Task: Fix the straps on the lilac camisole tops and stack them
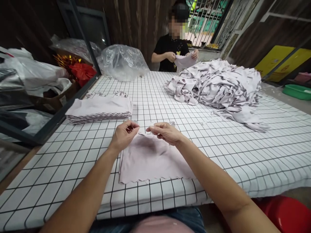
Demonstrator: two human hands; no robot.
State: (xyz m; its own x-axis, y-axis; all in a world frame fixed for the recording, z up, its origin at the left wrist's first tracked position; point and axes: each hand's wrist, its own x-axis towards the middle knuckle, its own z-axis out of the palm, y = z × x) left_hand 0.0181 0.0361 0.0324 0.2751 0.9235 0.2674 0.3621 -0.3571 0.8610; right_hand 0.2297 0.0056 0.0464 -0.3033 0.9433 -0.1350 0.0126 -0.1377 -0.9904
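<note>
A pale pink cloth with a wavy near edge lies flat on the checked tablecloth in front of me. My left hand is closed in a pinch at its far edge, left of the middle. Close by on the right, my right hand also pinches that far edge, thumb and forefinger together. A narrow raised bit of the fabric runs between the two sets of fingertips. Small loops or trimmings peek out behind both hands, too small to make out. Beyond my left hand sits a neat stack of similar cloths.
A large heap of crumpled pale cloths covers the table's far right. Across the table a person holds up another cloth. A clear plastic bag rests at the far left corner; a dark metal frame borders the left side. A red stool stands lower right.
</note>
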